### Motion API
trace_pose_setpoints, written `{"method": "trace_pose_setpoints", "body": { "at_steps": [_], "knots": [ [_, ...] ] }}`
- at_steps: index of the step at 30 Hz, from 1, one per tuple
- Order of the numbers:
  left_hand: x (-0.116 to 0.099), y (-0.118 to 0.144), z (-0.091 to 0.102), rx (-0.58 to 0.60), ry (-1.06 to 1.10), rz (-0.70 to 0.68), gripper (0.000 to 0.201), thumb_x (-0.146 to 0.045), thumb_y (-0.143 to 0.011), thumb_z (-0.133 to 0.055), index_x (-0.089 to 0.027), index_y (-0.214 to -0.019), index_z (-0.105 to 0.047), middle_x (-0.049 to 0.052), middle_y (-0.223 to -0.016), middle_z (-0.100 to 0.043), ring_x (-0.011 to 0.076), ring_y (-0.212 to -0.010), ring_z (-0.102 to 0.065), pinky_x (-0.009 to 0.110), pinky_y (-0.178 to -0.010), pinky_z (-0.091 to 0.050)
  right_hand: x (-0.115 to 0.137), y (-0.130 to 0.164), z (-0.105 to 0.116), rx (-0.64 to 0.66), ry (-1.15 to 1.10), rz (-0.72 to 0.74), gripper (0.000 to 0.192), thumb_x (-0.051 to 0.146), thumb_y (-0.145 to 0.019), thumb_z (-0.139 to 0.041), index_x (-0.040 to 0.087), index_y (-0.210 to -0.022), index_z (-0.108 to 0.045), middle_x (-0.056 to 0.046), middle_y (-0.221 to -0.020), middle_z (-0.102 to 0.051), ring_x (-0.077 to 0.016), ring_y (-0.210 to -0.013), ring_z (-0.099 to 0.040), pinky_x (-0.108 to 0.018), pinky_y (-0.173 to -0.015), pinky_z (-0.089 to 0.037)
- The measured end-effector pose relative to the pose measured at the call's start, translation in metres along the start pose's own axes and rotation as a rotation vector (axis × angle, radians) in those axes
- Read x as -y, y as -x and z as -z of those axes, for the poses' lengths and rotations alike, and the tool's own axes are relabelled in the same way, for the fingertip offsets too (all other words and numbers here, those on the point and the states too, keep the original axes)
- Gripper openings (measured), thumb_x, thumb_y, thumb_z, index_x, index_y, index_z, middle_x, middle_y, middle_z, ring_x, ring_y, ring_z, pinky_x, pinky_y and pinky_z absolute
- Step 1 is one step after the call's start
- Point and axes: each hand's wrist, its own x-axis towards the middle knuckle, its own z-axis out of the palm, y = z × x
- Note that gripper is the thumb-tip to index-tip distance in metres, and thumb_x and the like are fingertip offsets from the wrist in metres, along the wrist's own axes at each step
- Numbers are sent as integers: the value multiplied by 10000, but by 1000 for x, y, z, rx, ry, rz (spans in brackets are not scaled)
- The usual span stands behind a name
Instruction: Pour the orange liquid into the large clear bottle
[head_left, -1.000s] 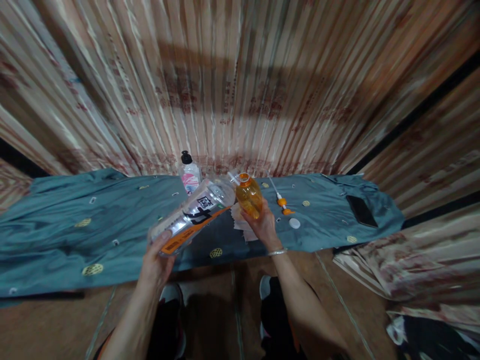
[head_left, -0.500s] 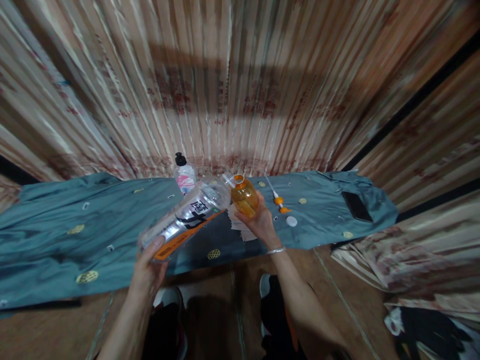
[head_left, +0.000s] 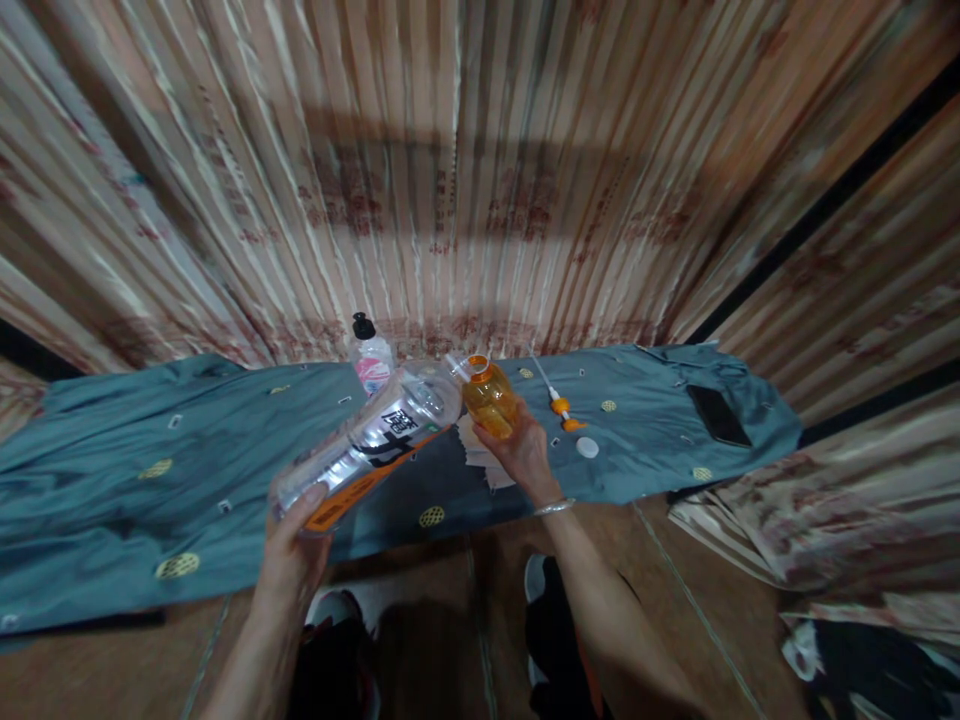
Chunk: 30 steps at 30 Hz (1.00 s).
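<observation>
I see a long worktop [head_left: 255, 455] draped in wrinkled teal cloth [head_left: 660, 425], pleated curtain [head_left: 450, 170] along its far side, brown floor [head_left: 682, 650] on the near side. Over its middle, my left grip [head_left: 295, 535] is wrapped round the tilted clear bottle [head_left: 367, 450] — neck right by the mouth of the amber bottle [head_left: 489, 396], which my right grip [head_left: 525, 452] clasps. Rightward lie an orange pump [head_left: 559, 405], white cap [head_left: 587, 448] and dark phone [head_left: 718, 415].

The large bottle [head_left: 373, 446] and amber bottle [head_left: 489, 397] look like glossy plastic.
</observation>
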Motion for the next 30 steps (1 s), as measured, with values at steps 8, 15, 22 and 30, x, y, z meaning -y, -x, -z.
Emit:
{"method": "trace_pose_setpoints", "body": {
  "at_steps": [8,15,22,30],
  "knots": [
    [-6,2,-1,-34,12,-43,575,-429,-508,-1037,-269,-1037,-877,46,-983,-921,424,-1217,-837,479,-994,-715,0,-8,-4,-19,-38,45,690,412,-833,-950,235,-1455,-707,-153,-1355,-885,-381,-1247,-867,-513,-1057,-721],
    [-3,6,-8,-35,2,-34,712,-454,-532,-1039,-303,-1207,-872,32,-1014,-927,386,-1102,-866,478,-982,-706,-2,-6,-6,7,-34,-17,616,440,-828,-949,243,-1361,-711,-145,-1338,-895,-391,-1225,-875,-514,-1055,-710],
    [-7,11,-13,5,-26,8,757,-501,-515,-1029,-255,-1215,-878,75,-993,-921,449,-1142,-862,540,-984,-707,0,-6,-1,27,-23,-53,660,399,-787,-973,246,-1367,-697,-116,-1267,-914,-374,-1156,-898,-475,-990,-724],
    [4,7,12,100,-84,58,878,-511,-564,-1079,-219,-1350,-817,136,-1175,-904,436,-1113,-847,477,-778,-722,-5,-4,-2,-2,-38,-58,703,428,-784,-979,253,-1401,-690,-111,-1261,-921,-372,-1149,-899,-465,-964,-725]
  ]
}}
